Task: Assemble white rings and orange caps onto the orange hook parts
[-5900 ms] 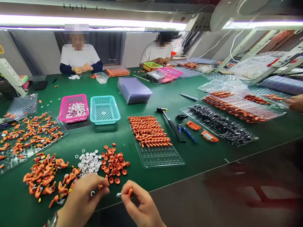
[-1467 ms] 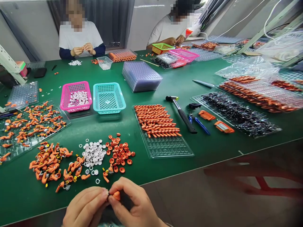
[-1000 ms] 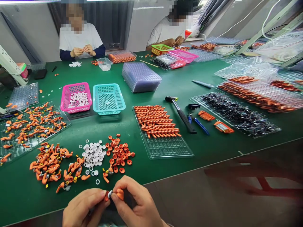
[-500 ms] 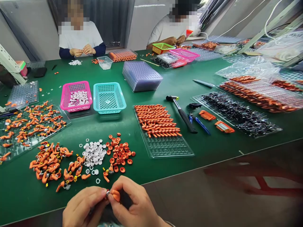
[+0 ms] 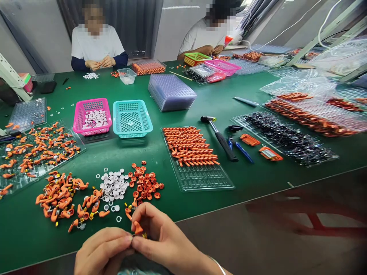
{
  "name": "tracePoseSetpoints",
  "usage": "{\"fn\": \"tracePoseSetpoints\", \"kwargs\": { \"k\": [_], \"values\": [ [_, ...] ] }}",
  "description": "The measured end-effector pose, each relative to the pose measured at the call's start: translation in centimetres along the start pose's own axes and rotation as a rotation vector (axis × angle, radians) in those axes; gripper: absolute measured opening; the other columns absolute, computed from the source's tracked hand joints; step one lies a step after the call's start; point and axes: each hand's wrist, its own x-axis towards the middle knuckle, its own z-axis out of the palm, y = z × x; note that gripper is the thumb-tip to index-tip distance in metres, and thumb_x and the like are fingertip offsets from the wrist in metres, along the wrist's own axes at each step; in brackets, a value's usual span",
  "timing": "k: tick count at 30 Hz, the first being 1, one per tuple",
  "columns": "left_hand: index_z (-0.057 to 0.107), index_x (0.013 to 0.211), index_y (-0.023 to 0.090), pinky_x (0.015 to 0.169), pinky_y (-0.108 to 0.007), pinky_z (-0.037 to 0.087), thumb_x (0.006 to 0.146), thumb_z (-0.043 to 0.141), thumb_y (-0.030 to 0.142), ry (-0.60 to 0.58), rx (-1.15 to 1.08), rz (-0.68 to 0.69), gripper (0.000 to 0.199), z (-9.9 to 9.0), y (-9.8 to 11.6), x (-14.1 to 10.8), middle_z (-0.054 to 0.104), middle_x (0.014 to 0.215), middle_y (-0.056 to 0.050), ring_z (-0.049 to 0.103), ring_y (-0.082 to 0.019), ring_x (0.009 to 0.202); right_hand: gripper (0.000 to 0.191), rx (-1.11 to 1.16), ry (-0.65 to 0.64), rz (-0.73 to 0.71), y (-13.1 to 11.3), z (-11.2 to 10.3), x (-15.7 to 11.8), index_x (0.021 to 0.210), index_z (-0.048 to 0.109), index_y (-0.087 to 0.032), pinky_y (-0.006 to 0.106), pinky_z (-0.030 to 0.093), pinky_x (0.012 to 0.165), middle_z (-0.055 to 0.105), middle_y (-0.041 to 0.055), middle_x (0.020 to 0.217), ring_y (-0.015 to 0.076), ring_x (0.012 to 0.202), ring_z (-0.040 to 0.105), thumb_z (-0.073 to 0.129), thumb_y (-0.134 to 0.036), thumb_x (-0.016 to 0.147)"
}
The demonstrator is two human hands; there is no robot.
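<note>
The right hand [image 5: 160, 236] pinches an orange part [image 5: 138, 228] right by the left hand [image 5: 103, 249], seemingly to steady it; whether the left grips too, I can't tell. Discs [image 5: 113, 186] and cups [image 5: 145, 181] lie just beyond, likely for easy reach.

Closed the gap of six seconds back, brought left hand [image 5: 103, 248] and right hand [image 5: 160, 236] together, fingertips meeting! Swung the right hand round and up in the last half second, turned the orange piece [image 5: 138, 228] to a tapered side, bared a yellow bit [image 5: 144, 235] beside it. Buried the white disc and red cap among pinched fingertips. Covered the cap pile's [image 5: 145, 181] nearest edge, slid more wristband [image 5: 217, 265] into sight, lost the overhead lamp entirely.
</note>
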Motion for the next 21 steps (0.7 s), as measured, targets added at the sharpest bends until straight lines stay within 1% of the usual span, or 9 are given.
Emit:
{"fn": "tracePoseSetpoints", "kwargs": {
  "k": [2,4,7,10,13,16,18,21],
  "values": [
    [0.067,0.11,0.019,0.067,-0.024,0.061,0.088,0.064,0.005,-0.025,-0.096,-0.021,0.026,0.0,0.0,0.3,0.073,0.089,-0.006,0.072,-0.017,0.077,0.036,0.097,-0.083,0.06,0.0,-0.3,0.2,0.082,0.058,-0.018,0.023,0.038,0.061,0.052,-0.0045,0.073,0.0103,0.064,0.045,0.085,-0.038,0.067],
    [0.067,0.111,0.02,0.064,-0.024,0.059,0.088,0.064,0.004,-0.039,-0.168,-0.046,0.028,0.0,-0.1,0.4,0.069,0.085,-0.004,0.069,-0.016,0.073,0.038,0.078,-0.143,0.065,-0.1,-0.5,0.4,0.08,0.062,-0.016,0.024,0.036,0.06,0.052,-0.0038,0.073,0.01,0.063,0.044,0.083,-0.046,0.069],
    [0.069,0.109,0.022,0.058,-0.022,0.055,0.087,0.066,0.007,-0.013,-0.192,-0.099,0.027,0.0,-0.2,0.3,0.061,0.081,-0.001,0.064,-0.014,0.068,0.039,-0.015,-0.169,0.007,-0.3,-0.7,0.4,0.076,0.065,-0.015,0.025,0.034,0.06,0.052,-0.0022,0.075,0.0109,0.066,0.044,0.076,-0.053,0.075],
    [0.071,0.106,0.023,0.056,-0.02,0.053,0.087,0.067,0.009,0.014,-0.17,-0.142,0.024,0.1,-0.1,0.0,0.058,0.08,-0.001,0.062,-0.013,0.066,0.042,-0.018,-0.184,0.005,-0.4,-0.6,0.3,0.075,0.061,-0.015,0.025,0.032,0.058,0.05,-0.0027,0.072,0.0106,0.064,0.042,0.072,-0.056,0.078],
    [0.072,0.108,0.023,0.059,-0.02,0.055,0.087,0.066,0.007,0.004,-0.181,-0.148,0.026,0.2,0.0,0.0,0.059,0.081,-0.001,0.063,-0.014,0.068,0.045,0.036,-0.174,0.034,-0.1,-0.2,0.2,0.074,0.055,-0.016,0.024,0.029,0.056,0.048,-0.0042,0.068,0.0094,0.061,0.037,0.073,-0.057,0.077],
    [0.072,0.107,0.022,0.062,-0.021,0.056,0.086,0.066,0.006,-0.007,-0.221,-0.148,0.027,0.3,-0.1,0.0,0.061,0.082,-0.002,0.064,-0.015,0.07,0.049,0.115,-0.139,0.053,0.7,0.4,0.1,0.074,0.049,-0.018,0.023,0.027,0.054,0.044,-0.0056,0.067,0.0089,0.059,0.035,0.075,-0.06,0.073],
    [0.071,0.108,0.022,0.063,-0.021,0.057,0.086,0.066,0.006,0.006,-0.255,-0.156,0.028,0.4,-0.1,-0.1,0.062,0.083,-0.002,0.065,-0.015,0.072,0.05,0.159,-0.107,0.041,1.6,0.9,0.0,0.073,0.048,-0.019,0.023,0.026,0.053,0.042,-0.0063,0.066,0.0088,0.057,0.034,0.075,-0.061,0.072],
    [0.071,0.108,0.023,0.064,-0.022,0.057,0.088,0.065,0.007,0.027,-0.303,-0.19,0.027,1.0,0.1,-0.4,0.064,0.083,-0.002,0.065,-0.015,0.073,0.05,0.254,-0.026,-0.005,3.0,1.6,0.1,0.07,0.046,-0.02,0.023,0.026,0.052,0.041,-0.007,0.065,0.0076,0.054,0.033,0.076,-0.06,0.072]
  ]
}}
